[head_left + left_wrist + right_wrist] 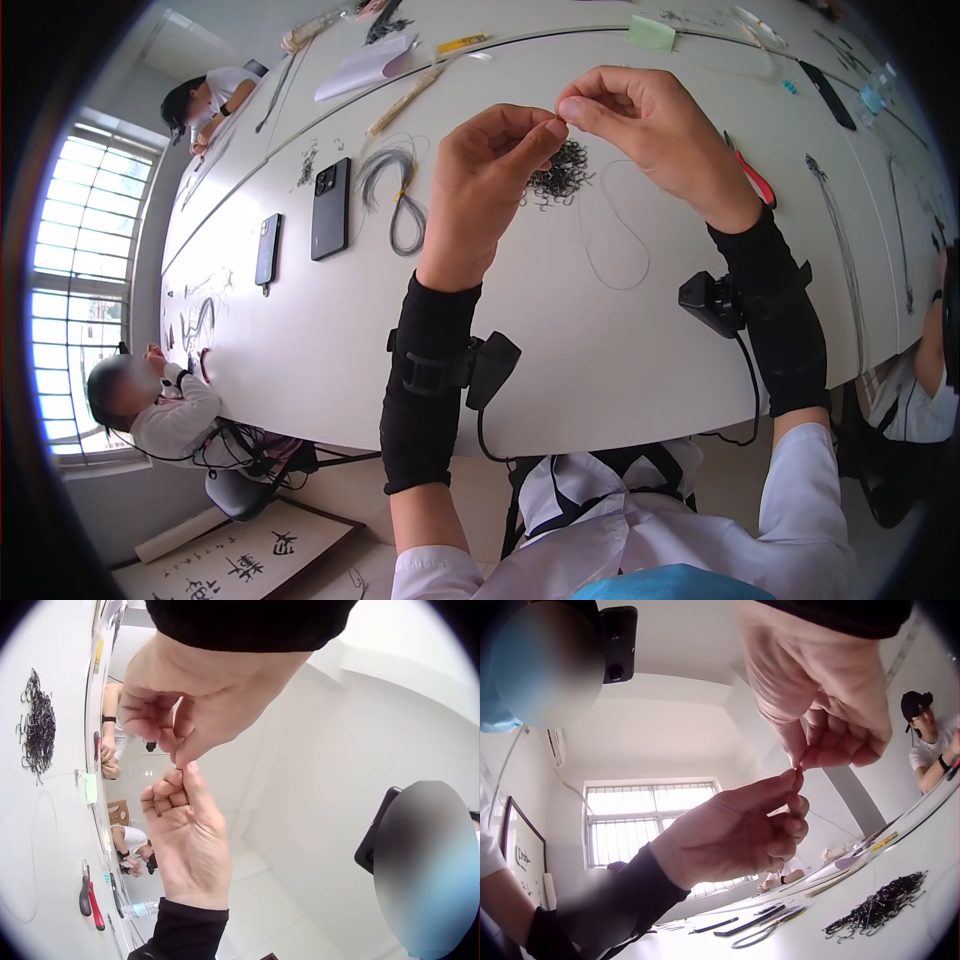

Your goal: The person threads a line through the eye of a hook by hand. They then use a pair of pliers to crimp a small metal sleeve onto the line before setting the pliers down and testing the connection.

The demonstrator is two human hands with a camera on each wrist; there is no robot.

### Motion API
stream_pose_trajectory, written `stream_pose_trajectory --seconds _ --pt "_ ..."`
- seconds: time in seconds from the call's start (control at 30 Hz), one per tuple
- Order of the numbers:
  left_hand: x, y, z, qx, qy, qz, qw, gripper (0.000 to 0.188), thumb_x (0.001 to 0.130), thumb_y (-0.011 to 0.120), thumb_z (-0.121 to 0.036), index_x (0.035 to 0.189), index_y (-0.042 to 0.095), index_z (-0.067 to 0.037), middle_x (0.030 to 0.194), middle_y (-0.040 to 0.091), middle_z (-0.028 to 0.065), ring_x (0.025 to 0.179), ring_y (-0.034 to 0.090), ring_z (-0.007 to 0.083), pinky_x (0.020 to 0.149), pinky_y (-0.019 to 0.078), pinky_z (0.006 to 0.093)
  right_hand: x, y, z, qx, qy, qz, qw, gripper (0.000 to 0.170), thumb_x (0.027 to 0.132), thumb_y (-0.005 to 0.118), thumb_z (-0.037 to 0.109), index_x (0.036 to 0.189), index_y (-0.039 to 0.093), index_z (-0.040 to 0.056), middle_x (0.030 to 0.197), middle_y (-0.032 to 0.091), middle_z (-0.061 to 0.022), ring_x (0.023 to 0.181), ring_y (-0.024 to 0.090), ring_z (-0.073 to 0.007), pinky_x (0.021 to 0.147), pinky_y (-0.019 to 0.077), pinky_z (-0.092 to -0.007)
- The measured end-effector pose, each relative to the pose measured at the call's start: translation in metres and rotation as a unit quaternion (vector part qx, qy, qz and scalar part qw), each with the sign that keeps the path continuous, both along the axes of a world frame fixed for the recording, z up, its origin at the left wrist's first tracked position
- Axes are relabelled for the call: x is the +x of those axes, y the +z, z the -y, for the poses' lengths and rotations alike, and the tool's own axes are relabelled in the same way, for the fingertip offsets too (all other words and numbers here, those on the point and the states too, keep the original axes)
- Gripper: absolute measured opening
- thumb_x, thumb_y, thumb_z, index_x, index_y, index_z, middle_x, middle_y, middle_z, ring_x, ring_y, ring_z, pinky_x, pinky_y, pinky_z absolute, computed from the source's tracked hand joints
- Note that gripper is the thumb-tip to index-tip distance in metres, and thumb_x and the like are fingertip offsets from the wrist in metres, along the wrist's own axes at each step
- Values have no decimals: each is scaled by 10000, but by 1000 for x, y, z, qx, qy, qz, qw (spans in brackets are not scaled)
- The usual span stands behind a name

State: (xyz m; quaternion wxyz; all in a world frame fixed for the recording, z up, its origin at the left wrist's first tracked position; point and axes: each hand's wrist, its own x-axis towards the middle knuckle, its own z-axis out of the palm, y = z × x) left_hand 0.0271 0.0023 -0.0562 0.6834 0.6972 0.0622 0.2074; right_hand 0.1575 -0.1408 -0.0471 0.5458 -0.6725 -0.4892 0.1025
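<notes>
Both hands are raised over the table with their fingertips meeting. My left hand [480,170] pinches with thumb and forefinger, and my right hand [650,130] pinches at the same spot from the other side. What lies between the fingertips is tiny and mostly covered; I cannot tell its kind. Just beyond and below the hands lies a pile of small black hooks [562,178], also seen in the right wrist view as a dark heap [877,906]. A fine clear line [648,262] curves in a loop on the white table [560,350], near the right forearm.
Left of the hands lie a bundle of grey line [395,238], a large phone [331,210] and a smaller phone [268,250]. Red-handled pliers [757,180] rest beside the right wrist. A water bottle [875,92] stands far right. Other people sit around the table.
</notes>
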Motion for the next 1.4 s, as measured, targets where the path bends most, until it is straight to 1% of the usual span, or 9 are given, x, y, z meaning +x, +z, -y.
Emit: stream_pose_trajectory --seconds 0.07,0.17,0.37,0.57,0.87,1.0,1.1,1.3,1.4 --pt "-1 0 -2 -45 -38 1 998 192 973 666 -168 1029 666 15 953 688 83 850 655 150 815 523 273 0 0 0 -5 -2 -2 1000 252 968 644 225 1020 719 -9 895 736 -89 882 705 -168 839 535 -283" --pt "-2 2 -2 -54 -46 -20 997 209 977 659 -168 1040 653 31 935 687 92 857 669 168 842 540 291 1 -2 -1 -5 -3 0 1000 247 967 646 223 1018 718 -7 890 732 -84 870 699 -160 830 533 -279" --pt "-1 -1 -4 -86 -30 -25 996 211 980 657 -187 1007 656 22 922 687 84 831 666 153 828 544 285 0 -1 0 19 -12 2 1000 239 964 652 219 1004 715 -9 860 718 -71 838 683 -140 801 531 -271" --pt "-3 3 -1 -149 -54 -31 987 201 983 648 -198 976 658 2 884 682 69 812 662 147 811 543 283 -1 -5 -2 23 -15 0 1000 236 964 654 220 998 719 -4 862 719 -65 838 684 -133 791 534 -267" --pt "-2 2 -2 -156 -35 -32 987 160 974 655 -178 953 658 -20 842 664 51 764 650 141 773 537 273 1 0 1 30 -19 -13 999 242 963 660 219 1035 713 -6 894 722 -67 863 692 -128 806 535 -244" --pt "-2 1 -2 -156 -46 -30 986 149 972 656 -167 953 660 -19 825 659 51 741 644 139 753 534 276 2 -1 0 39 -8 -23 999 246 964 660 219 1052 712 -5 910 720 -65 873 689 -125 818 534 -245" --pt "-2 1 -2 -155 -51 -32 986 145 972 654 -161 955 662 -17 816 655 48 731 639 137 741 530 276 1 1 0 20 -9 -26 999 250 965 659 217 1071 711 -3 919 721 -68 885 688 -129 835 533 -251" --pt "-2 4 0 -147 -47 -41 987 145 973 645 -154 968 661 -10 825 656 46 731 636 131 731 527 275 2 1 1 -4 33 -17 999 249 969 652 214 1066 718 -6 923 728 -80 916 692 -151 858 530 -266" --pt "-2 5 0 -146 -41 -47 987 152 975 643 -161 973 660 -11 837 659 49 736 640 130 722 528 268 3 0 1 -12 15 -4 1000 244 969 651 209 1055 719 -9 919 730 -82 914 694 -157 861 531 -271"
